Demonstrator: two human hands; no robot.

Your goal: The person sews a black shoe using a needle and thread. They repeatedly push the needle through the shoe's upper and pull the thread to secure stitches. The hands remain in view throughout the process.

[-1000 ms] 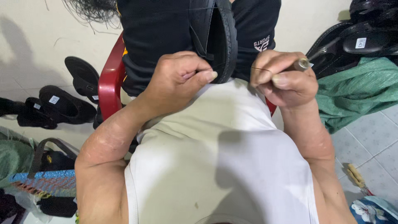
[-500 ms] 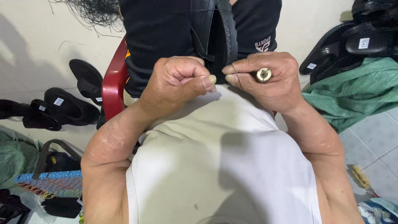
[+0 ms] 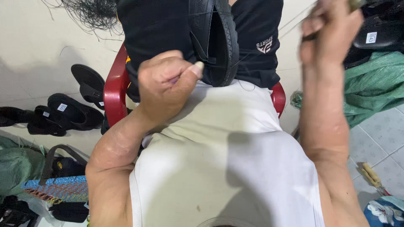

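**Two hands drawing a thread taut from a black sandal**

Two bare hands are working over a black rubber sandal (image 3: 221, 42) that is standing on edge between the person's knees, clamped there by legs in black shorts (image 3: 164, 29), apparently so that both hands are staying free.

Starting at nine o'clock, several black slip-on sandals (image 3: 69, 111) are lying on the pale floor beside a dark red plastic chair (image 3: 114, 94). Lower, near eight o'clock, a woven blue bag (image 3: 54, 188) is sitting beside dark bundles.

At the centre, the left hand (image 3: 166, 86) is curling into a loose fist, thumb pressing against the forefinger, seemingly pinching a thin dark thread (image 3: 248, 59); the thread itself is too fine to confirm inside the grip. The sandal is lying just beyond this hand, at twelve o'clock, nearly touching the thumb.

Toward one o'clock, the right hand (image 3: 330, 27) is rising well apart from the sandal, blurred, closing around a slim tool; its tip is hidden. The thread is appearing to run from the sole up toward it, judged as being pulled tight.

At three o'clock, a green woven sack (image 3: 372, 86) is lying crumpled.
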